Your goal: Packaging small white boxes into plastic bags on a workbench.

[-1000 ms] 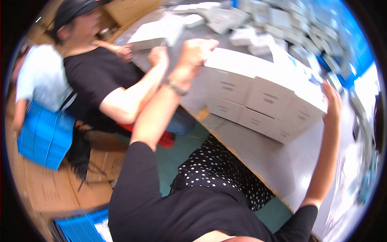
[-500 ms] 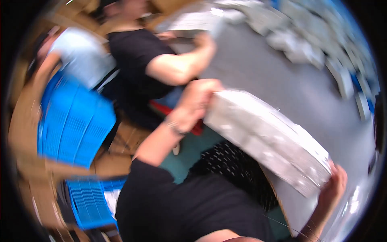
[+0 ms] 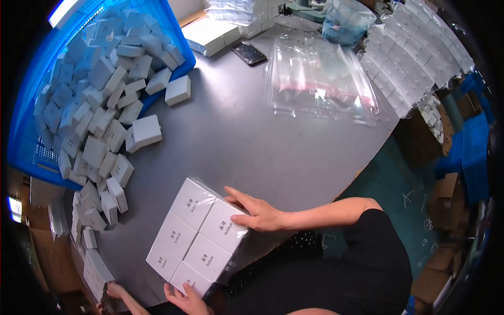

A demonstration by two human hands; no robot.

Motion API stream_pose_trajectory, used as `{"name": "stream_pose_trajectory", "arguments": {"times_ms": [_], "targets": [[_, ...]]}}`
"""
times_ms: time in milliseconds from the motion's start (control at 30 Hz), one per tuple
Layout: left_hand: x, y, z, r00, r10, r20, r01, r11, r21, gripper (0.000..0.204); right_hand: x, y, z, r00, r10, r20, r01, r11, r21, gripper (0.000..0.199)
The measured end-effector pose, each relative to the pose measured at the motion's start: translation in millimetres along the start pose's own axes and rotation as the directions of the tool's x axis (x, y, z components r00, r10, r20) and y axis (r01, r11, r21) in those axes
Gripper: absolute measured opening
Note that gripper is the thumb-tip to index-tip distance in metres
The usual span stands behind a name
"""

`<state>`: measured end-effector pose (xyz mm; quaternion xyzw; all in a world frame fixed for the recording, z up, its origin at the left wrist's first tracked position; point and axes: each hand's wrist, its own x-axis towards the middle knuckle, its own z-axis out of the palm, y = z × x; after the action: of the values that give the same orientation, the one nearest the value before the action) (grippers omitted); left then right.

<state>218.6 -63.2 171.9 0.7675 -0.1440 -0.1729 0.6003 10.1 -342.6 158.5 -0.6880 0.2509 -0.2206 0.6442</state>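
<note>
Multipack [image 3: 195, 239] now print upward — long axis toward upper right — in left hand [image 3: 190, 304] and right hand [image 3: 262, 215]

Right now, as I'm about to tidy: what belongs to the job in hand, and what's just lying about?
Job, apparently: block of white boxes between left hand and right hand; loose white boxes; blue crate; clear bags; stacked wrapped packs.

Lying about, probably: phone; brown cardboard.

Pale glare on tabletop [image 3: 226, 113], dark edges
</note>
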Motion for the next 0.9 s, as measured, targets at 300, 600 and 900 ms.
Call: {"name": "stream_pose_trajectory", "arguments": {"times_ms": [300,600,900], "targets": [[72.2,110.4,125.1,0.840,0.486,0.242,-0.444,0.871,-0.210,0.063,-17.2,-23.8,-64.0,0.936,0.140,-0.322,0.116,0.742,0.661,0.100],[175.1,90.4,332.1,0.881,0.358,0.309,-0.198,0.872,-0.447,0.034,44.4,-30.6,-197.7,0.690,0.114,-0.715,0.421,0.740,0.524,0.070],[162.1,38.1,357.6,0.815,0.380,0.438,-0.351,0.925,-0.147,0.047,154.1,-12.4,-237.8,0.598,0.168,-0.784,0.529,0.652,0.543,0.066]]}}
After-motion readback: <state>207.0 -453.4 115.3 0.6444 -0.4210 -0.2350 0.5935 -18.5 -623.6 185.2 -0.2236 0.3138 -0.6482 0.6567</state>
